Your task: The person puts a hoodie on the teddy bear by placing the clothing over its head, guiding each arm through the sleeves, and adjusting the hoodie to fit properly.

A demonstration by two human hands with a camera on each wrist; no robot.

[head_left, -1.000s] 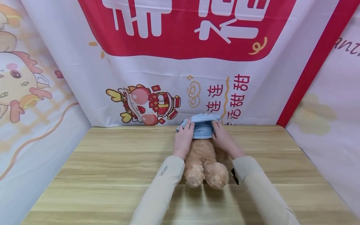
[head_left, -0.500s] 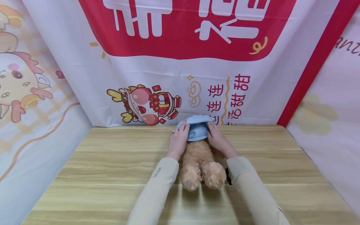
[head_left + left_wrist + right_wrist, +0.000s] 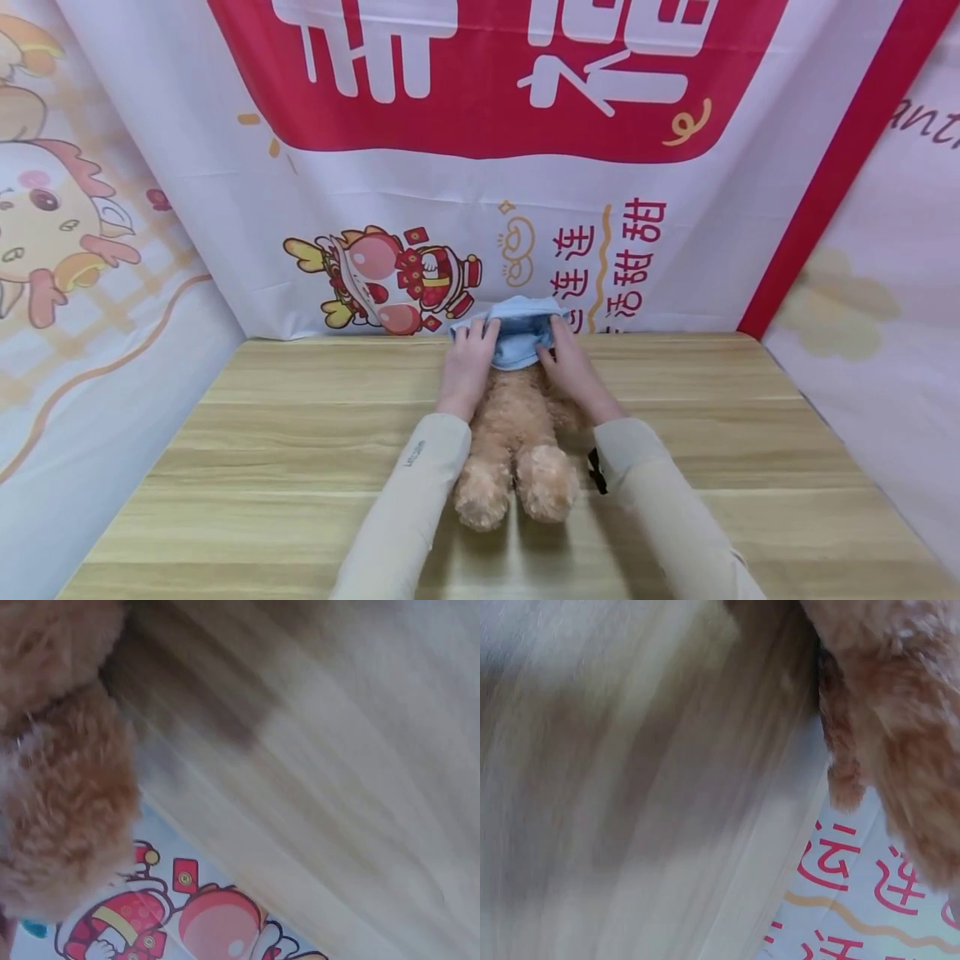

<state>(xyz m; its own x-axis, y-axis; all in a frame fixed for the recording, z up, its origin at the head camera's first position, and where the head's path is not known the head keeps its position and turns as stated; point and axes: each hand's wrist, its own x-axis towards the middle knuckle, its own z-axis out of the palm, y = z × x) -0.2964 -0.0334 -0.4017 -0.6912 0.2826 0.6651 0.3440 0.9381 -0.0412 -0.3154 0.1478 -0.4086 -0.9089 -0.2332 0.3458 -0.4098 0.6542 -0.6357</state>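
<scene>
A light-brown plush toy (image 3: pixel 517 417) lies on the table with its two legs pointing toward me. Light-blue cloth (image 3: pixel 516 350) covers its far end, and the head is hidden. The cloth gapes toward me between my hands, its upper edge raised. My left hand (image 3: pixel 467 362) grips the left edge, while my right hand (image 3: pixel 573 367) pinches the right edge. Curly brown plush fur (image 3: pixel 71 802) fills the left side of the left wrist view. In the right wrist view, plush fur (image 3: pixel 911 742) hangs at the right with a small limb beside it.
Wood-grain table (image 3: pixel 322 467) extends to both sides of the toy. A white printed cloth backdrop (image 3: pixel 405 192) rises right behind the table's far edge. Printed side panels (image 3: pixel 112 350) stand at left and right. A black strap (image 3: pixel 597 472) shows at my right cuff.
Both hands have shifted left with the cloth, and the plush toy has slid left and slightly nearer to me. The cloth's upper edge rises a little higher against the backdrop.
</scene>
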